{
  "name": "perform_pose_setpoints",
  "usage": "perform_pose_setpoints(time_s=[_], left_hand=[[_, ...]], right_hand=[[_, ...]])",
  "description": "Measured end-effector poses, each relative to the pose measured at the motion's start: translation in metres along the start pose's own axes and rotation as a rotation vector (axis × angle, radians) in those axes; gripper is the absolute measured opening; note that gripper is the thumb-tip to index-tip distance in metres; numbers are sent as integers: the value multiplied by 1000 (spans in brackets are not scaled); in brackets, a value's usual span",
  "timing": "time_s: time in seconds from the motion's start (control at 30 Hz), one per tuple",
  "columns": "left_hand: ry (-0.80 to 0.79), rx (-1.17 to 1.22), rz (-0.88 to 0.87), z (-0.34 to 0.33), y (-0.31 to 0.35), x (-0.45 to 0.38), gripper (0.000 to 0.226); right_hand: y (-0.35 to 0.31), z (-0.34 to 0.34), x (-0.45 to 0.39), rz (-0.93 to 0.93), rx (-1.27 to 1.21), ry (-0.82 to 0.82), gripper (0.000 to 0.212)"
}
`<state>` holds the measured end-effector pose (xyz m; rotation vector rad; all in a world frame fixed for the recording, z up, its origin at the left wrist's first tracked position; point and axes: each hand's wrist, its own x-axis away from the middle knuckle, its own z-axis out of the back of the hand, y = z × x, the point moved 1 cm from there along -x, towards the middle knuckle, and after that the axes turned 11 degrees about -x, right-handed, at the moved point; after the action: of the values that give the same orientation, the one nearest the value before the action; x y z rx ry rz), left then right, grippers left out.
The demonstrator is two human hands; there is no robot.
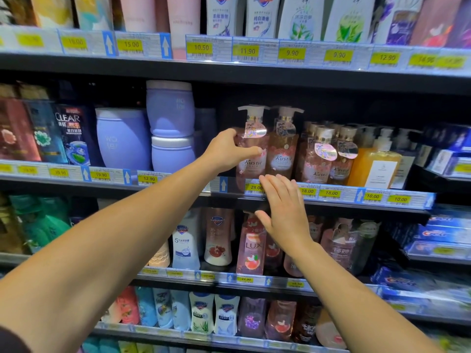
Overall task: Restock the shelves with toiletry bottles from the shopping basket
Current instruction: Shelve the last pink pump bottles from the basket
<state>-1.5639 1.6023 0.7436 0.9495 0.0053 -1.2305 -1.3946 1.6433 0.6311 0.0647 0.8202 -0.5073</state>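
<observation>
pink pump bottle (251, 149) stands upright at the front edge of the middle shelf (178, 186), leftmost in a row of similar pump bottles. the left hand (229, 151) grips it from its left side, thumb across the front of the body and fingers (226, 133) curled round toward the back. just beside it on the right stands an amber pump bottle (283, 151), the two touching or nearly so. further right are more pump bottles with shiny neck tags (325, 151), then an orange bottle with a white label (377, 164).

the right hand (283, 210) is held in front of the shelf edge below the two front bottles, palm facing left, fingers (277, 184) straight and together, holding nothing; its fingertips overlap the price strip near the yellow 28.00 tag (254, 187). whether they touch the strip i cannot tell.

left of the gripped bottle are lilac tubs (170, 110), two stacked and one bigger beside them, then dark shampoo bottles (72, 133). the shelf below carries body wash bottles (219, 235), and the top shelf white and pink bottles (257, 16).
</observation>
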Motion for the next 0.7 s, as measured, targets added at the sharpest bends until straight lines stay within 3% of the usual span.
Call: perform_pose_setpoints(time_s=[0.33,0.43,0.57,0.7], left_hand=[[-23,-62,25,5,4,5,63],[71,-67,26,14,2,27,74],[174,-73,-33,26,-15,85,60],[157,-219,-27,28,-53,155,55]], right_hand=[[-2,9,-1,-18,-5,-74,76],[-10,13,3,-49,-74,-55,74],[-38,5,25,-61,-230,-21,70],[-64,-27,60,-87,-302,-167,72]])
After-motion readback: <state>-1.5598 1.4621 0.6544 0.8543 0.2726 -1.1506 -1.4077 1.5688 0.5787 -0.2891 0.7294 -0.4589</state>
